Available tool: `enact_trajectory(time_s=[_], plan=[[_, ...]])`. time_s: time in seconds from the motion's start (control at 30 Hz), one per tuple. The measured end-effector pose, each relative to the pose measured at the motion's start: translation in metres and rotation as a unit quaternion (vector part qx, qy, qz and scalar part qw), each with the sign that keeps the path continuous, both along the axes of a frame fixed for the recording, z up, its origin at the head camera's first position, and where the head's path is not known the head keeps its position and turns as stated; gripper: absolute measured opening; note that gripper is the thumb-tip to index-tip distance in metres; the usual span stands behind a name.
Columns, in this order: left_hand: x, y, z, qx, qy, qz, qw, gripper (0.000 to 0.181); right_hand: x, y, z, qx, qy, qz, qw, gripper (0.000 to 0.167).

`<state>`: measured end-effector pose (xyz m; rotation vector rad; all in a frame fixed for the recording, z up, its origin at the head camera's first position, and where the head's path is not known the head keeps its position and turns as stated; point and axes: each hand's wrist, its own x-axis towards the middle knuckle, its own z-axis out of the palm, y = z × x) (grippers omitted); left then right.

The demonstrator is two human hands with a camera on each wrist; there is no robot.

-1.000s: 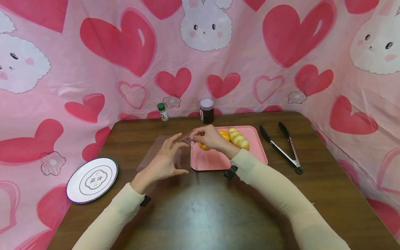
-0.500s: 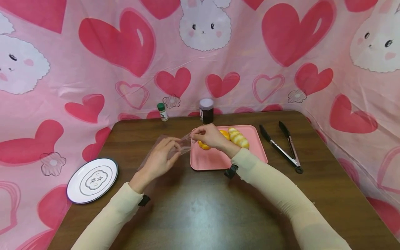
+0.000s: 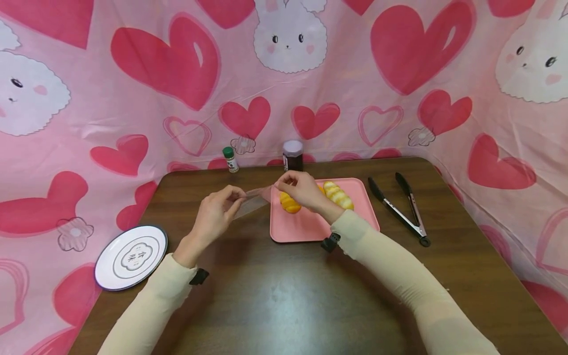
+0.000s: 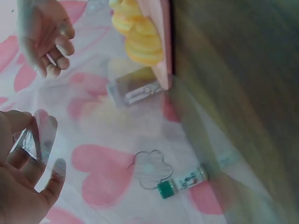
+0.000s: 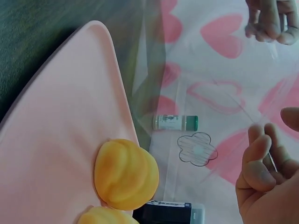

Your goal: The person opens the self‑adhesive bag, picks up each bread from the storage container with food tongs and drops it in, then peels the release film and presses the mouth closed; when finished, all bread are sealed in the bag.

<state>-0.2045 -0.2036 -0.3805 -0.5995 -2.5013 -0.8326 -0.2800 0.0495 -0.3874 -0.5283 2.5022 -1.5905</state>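
A clear plastic bag [image 3: 252, 204] is stretched between two hands above the table, left of the pink tray. The left hand [image 3: 213, 213] pinches one side of it between thumb and fingers; the same hand [image 4: 28, 172] shows crumpled film at its fingertips in the left wrist view. Over the tray's back left corner, the right hand [image 3: 303, 190] pinches the other side, and in the right wrist view this hand [image 5: 268, 182] has curled fingers at the film. An orange bread roll [image 3: 290, 202] lies on the tray below the right hand, beside a long striped bread [image 3: 338, 195].
The pink tray [image 3: 295, 231] lies at the middle. Black-tipped tongs [image 3: 401, 215] rest spread to its right. A dark jar [image 3: 293, 156] and a green-capped shaker [image 3: 230, 160] stand at the back edge. A white plate [image 3: 130, 257] sits at the left edge.
The left hand has closed its fingers on the film and moved left and slightly up. The right hand has risen a little. The film has lifted from the table and is pulled between them.
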Motion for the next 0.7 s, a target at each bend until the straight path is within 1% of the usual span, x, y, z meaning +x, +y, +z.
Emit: enact_trajectory(time_s=[0.1, 0.23, 0.33, 0.4, 0.43, 0.53, 0.6, 0.7], plan=[[-0.001, -0.003, 0.006, 0.012, 0.003, -0.011, 0.9999, 0.013, 0.0, 0.001, 0.0, 0.003, 0.031, 0.0, 0.9995, 0.023], [-0.004, -0.007, 0.013, 0.018, 0.002, -0.021, 0.9996, 0.013, 0.001, 0.0, 0.002, 0.026, 0.059, 0.011, 0.9979, 0.036], [-0.005, -0.009, 0.019, 0.013, -0.002, -0.032, 0.9994, 0.013, 0.001, -0.002, 0.003, 0.047, 0.086, 0.017, 0.995, 0.043], [-0.005, -0.011, 0.022, 0.007, -0.013, -0.044, 0.9989, 0.013, 0.002, -0.004, 0.004, 0.056, 0.098, 0.02, 0.9934, 0.045], [-0.005, -0.011, 0.024, 0.005, -0.024, -0.05, 0.9985, 0.013, 0.002, -0.005, 0.005, 0.058, 0.099, 0.023, 0.9931, 0.045], [-0.004, -0.014, 0.026, -0.003, -0.06, -0.062, 0.9963, 0.014, 0.003, -0.007, 0.007, 0.071, 0.104, 0.037, 0.9914, 0.041], [-0.003, -0.015, 0.027, -0.008, -0.083, -0.063, 0.9945, 0.015, 0.005, -0.008, 0.008, 0.077, 0.099, 0.052, 0.9908, 0.034], [-0.003, -0.016, 0.029, -0.017, -0.093, -0.06, 0.9937, 0.015, 0.006, -0.009, 0.008, 0.08, 0.092, 0.079, 0.9894, 0.024]])
